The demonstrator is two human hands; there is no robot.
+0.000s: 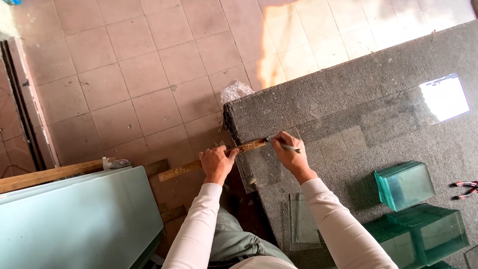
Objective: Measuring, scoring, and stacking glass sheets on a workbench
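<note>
Hands on carpeted table (348, 94), left hand (216, 163) gripping wooden ruler (214, 159), right hand (291, 153) pinching glass cutter (284, 145), stacked glass (404, 184) nearby

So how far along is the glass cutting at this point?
Done: stacks of cut glass pieces sit on the carpeted table. In hand: the left hand steadies a wooden straightedge while the right hand runs a cutter along it. Left: large sheets beside the table appear uncut.
</note>
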